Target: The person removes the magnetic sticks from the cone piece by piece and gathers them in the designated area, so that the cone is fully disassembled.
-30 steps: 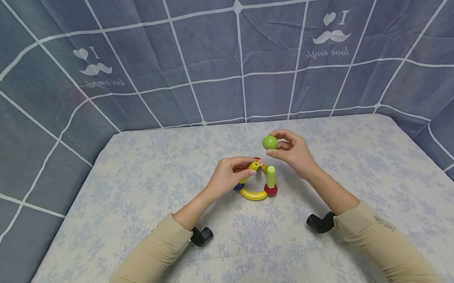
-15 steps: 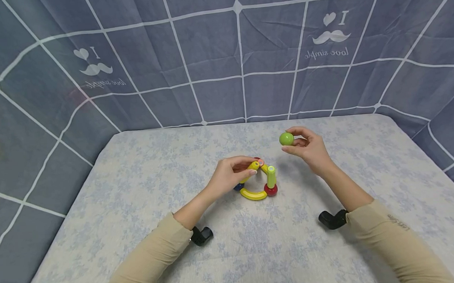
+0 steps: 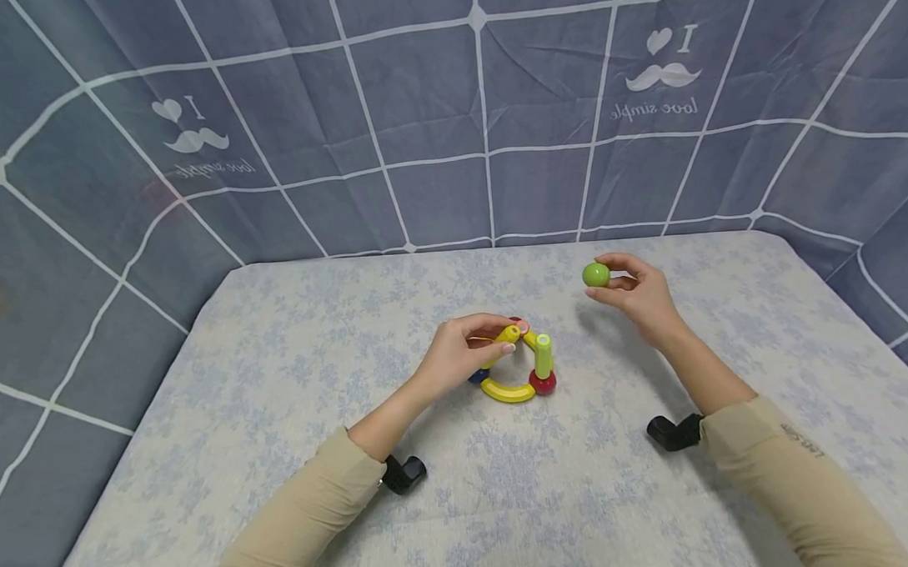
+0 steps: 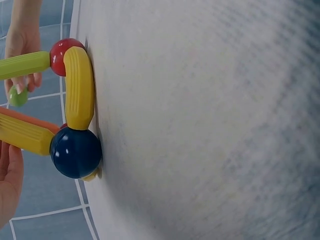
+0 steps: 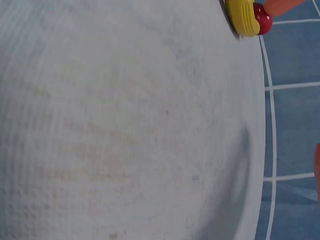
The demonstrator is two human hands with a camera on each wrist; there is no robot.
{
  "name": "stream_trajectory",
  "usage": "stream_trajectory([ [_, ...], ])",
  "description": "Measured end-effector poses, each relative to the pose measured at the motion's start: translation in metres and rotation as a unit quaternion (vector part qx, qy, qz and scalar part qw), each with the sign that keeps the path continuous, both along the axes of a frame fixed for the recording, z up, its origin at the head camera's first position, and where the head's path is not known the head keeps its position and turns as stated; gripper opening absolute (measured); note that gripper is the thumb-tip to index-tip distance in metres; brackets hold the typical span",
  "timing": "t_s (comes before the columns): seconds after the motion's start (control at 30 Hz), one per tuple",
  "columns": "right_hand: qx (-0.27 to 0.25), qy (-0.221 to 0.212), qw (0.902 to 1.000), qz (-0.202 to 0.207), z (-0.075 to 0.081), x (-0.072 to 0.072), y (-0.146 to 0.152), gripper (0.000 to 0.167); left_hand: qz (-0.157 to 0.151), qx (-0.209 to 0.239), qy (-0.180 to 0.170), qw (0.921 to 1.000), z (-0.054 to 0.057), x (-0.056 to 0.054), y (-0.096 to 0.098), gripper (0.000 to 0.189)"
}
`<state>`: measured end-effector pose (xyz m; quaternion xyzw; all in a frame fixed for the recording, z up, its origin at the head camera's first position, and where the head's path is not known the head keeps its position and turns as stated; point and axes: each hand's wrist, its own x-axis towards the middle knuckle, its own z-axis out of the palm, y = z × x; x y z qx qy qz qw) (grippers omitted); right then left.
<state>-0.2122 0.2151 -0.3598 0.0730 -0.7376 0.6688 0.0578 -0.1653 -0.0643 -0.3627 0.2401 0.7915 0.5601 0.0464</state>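
In the head view my left hand [image 3: 453, 350] pinches the top of a straight yellow magnetic rod [image 3: 510, 334]. That rod rises from a dark blue ball [image 4: 75, 153], seen large in the left wrist view. An orange rod [image 4: 31, 120] stands just behind it, near my fingertips. Curved yellow rods [image 3: 508, 392] join the balls in a ring on the cloth. On the front right red ball [image 3: 543, 383] a light green rod [image 3: 543, 357] stands upright. To the right, my right hand [image 3: 641, 300] holds a light green ball [image 3: 595, 275] between thumb and fingers, above the table.
A pale flower-patterned cloth [image 3: 277, 390] covers the table. Behind it hangs a blue-grey checked curtain [image 3: 433, 109]. Black wrist cameras sit under both sleeves, the right one [image 3: 673, 433] low over the cloth.
My right hand has carried the green ball away from the ring, to the right and slightly back. My left hand and the ring have stayed in place.
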Motion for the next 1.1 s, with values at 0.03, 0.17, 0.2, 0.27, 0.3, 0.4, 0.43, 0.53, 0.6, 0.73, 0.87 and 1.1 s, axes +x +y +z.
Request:
stream_trajectory([
  [0.03, 0.009, -0.005, 0.9999, -0.005, -0.001, -0.002, 0.001, 0.037, 0.000, 0.000, -0.001, 1.0000, 0.000, 0.000, 0.000, 0.028],
  [0.17, 0.043, -0.023, 0.9984, -0.028, -0.006, -0.009, 0.009, 0.037, 0.000, -0.003, -0.006, 1.0000, -0.001, -0.001, -0.001, 0.029],
  [0.2, 0.052, -0.027, 0.9978, -0.033, -0.007, -0.011, 0.011, 0.037, -0.002, -0.001, -0.007, 1.0000, -0.001, -0.001, -0.001, 0.030],
  [0.27, 0.069, -0.036, 0.9961, -0.043, -0.010, -0.014, 0.016, 0.037, -0.003, 0.001, -0.011, 0.9999, -0.002, -0.001, -0.002, 0.030],
  [0.3, 0.077, -0.040, 0.9952, -0.046, -0.011, -0.015, 0.018, 0.037, -0.003, 0.003, -0.015, 0.9999, -0.002, -0.001, -0.002, 0.030],
  [0.4, 0.098, -0.056, 0.9922, -0.052, -0.016, -0.019, 0.025, 0.037, -0.004, 0.009, -0.029, 0.9995, -0.001, -0.002, -0.003, 0.031],
  [0.43, 0.105, -0.061, 0.9912, -0.053, -0.018, -0.020, 0.027, 0.037, -0.003, 0.008, -0.033, 0.9994, -0.001, -0.002, -0.004, 0.031],
  [0.53, 0.117, -0.070, 0.9891, -0.054, -0.020, -0.024, 0.030, 0.042, -0.005, 0.007, -0.043, 0.9990, -0.001, -0.002, -0.005, 0.032],
  [0.6, 0.125, -0.073, 0.9880, -0.055, -0.022, -0.027, 0.031, 0.048, -0.007, 0.003, -0.047, 0.9989, -0.001, -0.002, -0.006, 0.031],
  [0.73, 0.137, -0.080, 0.9857, -0.059, -0.024, -0.033, 0.032, 0.054, -0.012, -0.003, -0.053, 0.9985, -0.003, -0.002, -0.007, 0.031],
  [0.87, 0.163, -0.084, 0.9811, -0.060, -0.027, -0.039, 0.032, 0.053, -0.019, -0.007, -0.051, 0.9985, -0.005, -0.003, -0.009, 0.033],
  [1.1, 0.198, -0.077, 0.9757, -0.053, -0.031, -0.049, 0.030, 0.050, -0.018, -0.009, -0.058, 0.9981, -0.005, -0.004, -0.011, 0.032],
])
